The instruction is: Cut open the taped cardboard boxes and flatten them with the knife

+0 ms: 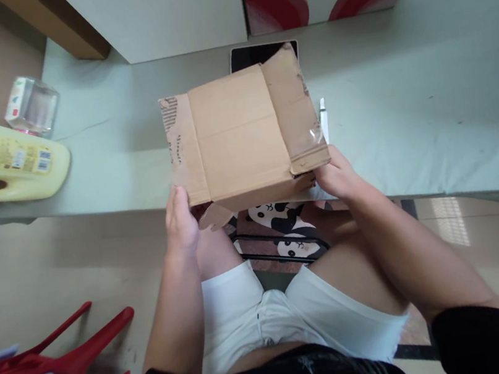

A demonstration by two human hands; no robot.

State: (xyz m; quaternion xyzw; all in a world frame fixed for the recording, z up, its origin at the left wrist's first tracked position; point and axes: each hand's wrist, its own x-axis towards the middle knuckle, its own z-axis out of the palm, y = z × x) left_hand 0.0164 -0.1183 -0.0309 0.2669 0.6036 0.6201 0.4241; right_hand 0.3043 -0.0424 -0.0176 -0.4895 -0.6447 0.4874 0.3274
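Cardboard box (242, 138) sits at the near edge of the pale table (409, 125), its front overhanging toward the person's lap, top flaps folded shut, torn tape and clear film on the right flap. Left hand (180, 219) is flat against the lower left corner, fingers wrapped on the side wall; right hand (337, 177) clamps the lower right corner under the taped flap. Both hands are closed on the box, nothing else in them. Judgement: corrugated board, stiff along the edges but the flaps flex and the torn paper skin on the left strip looks weak, so don't pull there. Likely light, can't tell the contents. Best hold is the side walls near the bottom corners, as now; the film patch may be slick. A ragged flap hangs below the front. A white knife-like tool (323, 116) lies just right of the box, a dark tablet (253, 55) behind it. Yellow jug (2, 161) and clear container (33, 105) are far left, red chair (69, 358) on the floor
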